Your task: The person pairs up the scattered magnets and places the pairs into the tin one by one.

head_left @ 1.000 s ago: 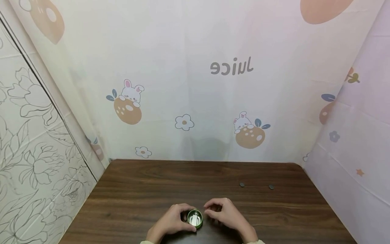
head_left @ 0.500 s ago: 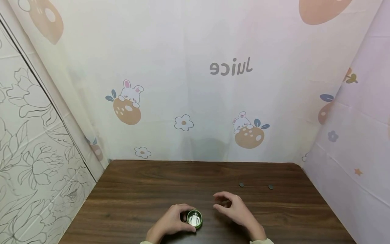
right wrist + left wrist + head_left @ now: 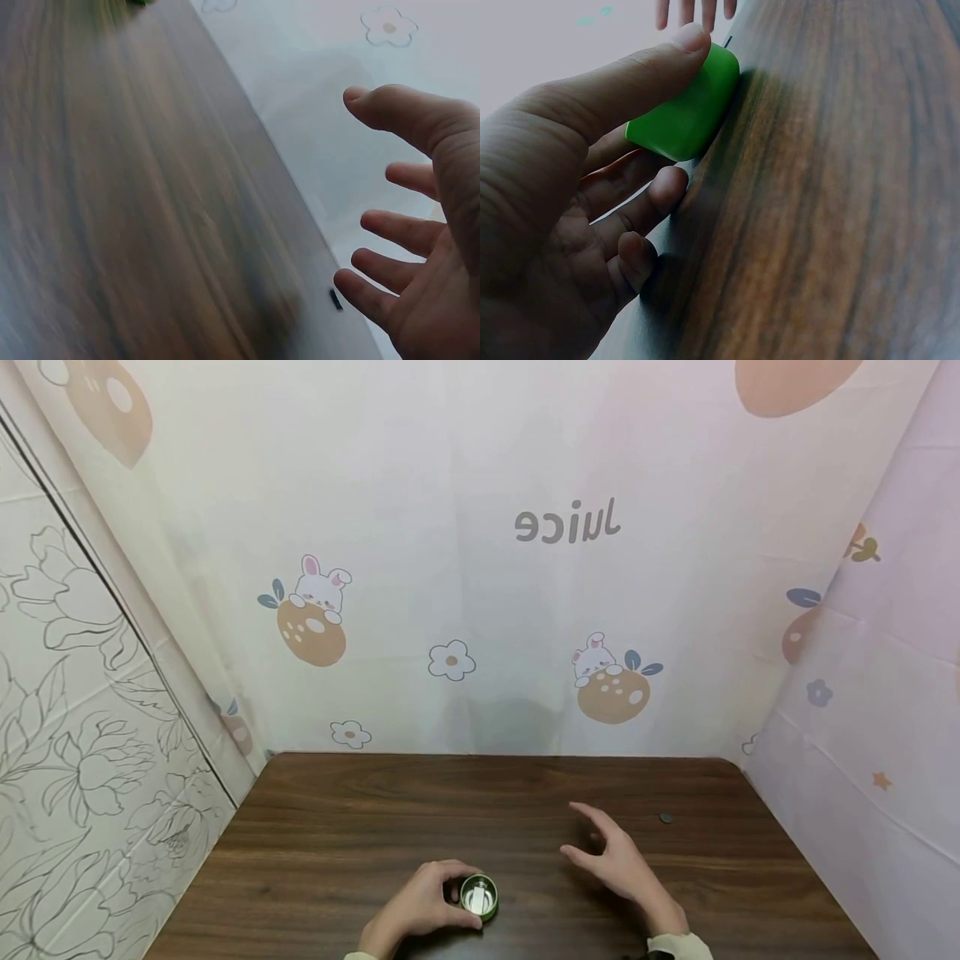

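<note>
My left hand (image 3: pixel 423 897) grips a small round green tin (image 3: pixel 480 917) that stands on the table, its top uncovered and its inside shiny. Thumb and fingers lie on either side of its smooth green wall (image 3: pixel 694 112) in the left wrist view. To the right, my right hand (image 3: pixel 618 864) hovers over the table, fingers spread and apart from the thumb, holding nothing. Beyond it lies a small dark grey disc (image 3: pixel 666 818), like a coin or button cell. A small dark piece (image 3: pixel 335 299) shows by the little finger in the right wrist view.
The brown wood-grain table (image 3: pixel 360 810) ends at a printed curtain (image 3: pixel 465 568) behind it. Patterned fabric also hangs along the left (image 3: pixel 82 693) and right (image 3: pixel 862 735) sides.
My right hand has moved away from the tin, rightward and farther back, and its fingers have spread. It now covers the nearer disc's spot in the head view. The left hand and tin stay put.
</note>
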Demonstrator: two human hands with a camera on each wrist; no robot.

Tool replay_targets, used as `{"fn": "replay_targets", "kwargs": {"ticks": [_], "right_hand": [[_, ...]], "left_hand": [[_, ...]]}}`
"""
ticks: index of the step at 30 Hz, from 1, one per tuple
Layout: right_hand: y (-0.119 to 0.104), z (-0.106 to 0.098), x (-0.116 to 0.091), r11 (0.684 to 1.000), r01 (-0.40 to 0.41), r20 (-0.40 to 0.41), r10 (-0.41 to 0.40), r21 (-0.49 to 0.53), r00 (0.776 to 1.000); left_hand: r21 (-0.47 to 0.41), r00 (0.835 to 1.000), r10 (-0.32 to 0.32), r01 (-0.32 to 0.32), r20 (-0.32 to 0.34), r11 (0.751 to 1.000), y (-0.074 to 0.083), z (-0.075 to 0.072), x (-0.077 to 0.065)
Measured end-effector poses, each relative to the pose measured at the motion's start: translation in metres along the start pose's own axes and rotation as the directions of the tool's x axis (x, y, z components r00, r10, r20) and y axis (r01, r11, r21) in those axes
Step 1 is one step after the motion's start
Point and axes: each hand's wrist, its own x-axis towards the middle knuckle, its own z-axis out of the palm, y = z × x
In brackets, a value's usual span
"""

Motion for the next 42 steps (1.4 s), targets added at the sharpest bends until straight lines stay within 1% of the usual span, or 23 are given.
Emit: {"fn": "replay_targets", "kwargs": {"ticks": [8, 13, 21, 27, 33, 42], "right_hand": [[0.020, -0.032, 0.004, 0.998, -0.041, -0.049, 0.038, -0.057, 0.998], [0.033, -0.054, 0.007, 0.990, -0.063, -0.070, 0.055, -0.126, 0.996], [0.051, -0.085, 0.004, 0.972, -0.161, -0.085, 0.149, -0.170, 0.985], [0.064, -0.101, 0.004, 0.951, -0.226, -0.090, 0.212, -0.210, 0.973], [0.078, -0.110, 0.002, 0.931, -0.295, -0.108, 0.277, -0.214, 0.955], [0.087, -0.120, 0.003, 0.891, -0.418, -0.083, 0.410, -0.177, 0.908]], "left_hand": [[0.004, 1.000, -0.010, 0.010, -0.006, 1.000, 0.001, 0.000, 0.000], [0.004, 1.000, -0.005, 0.005, -0.010, 1.000, 0.001, -0.001, 0.000], [0.001, 1.000, -0.002, 0.002, -0.010, 1.000, 0.001, 0.000, 0.000], [-0.003, 1.000, -0.012, 0.012, -0.005, 1.000, 0.003, -0.001, 0.000], [-0.004, 1.000, -0.014, 0.014, 0.000, 1.000, 0.002, 0.000, 0.001], [-0.010, 1.000, -0.007, 0.007, 0.001, 1.000, 0.000, 0.000, 0.001]]}}
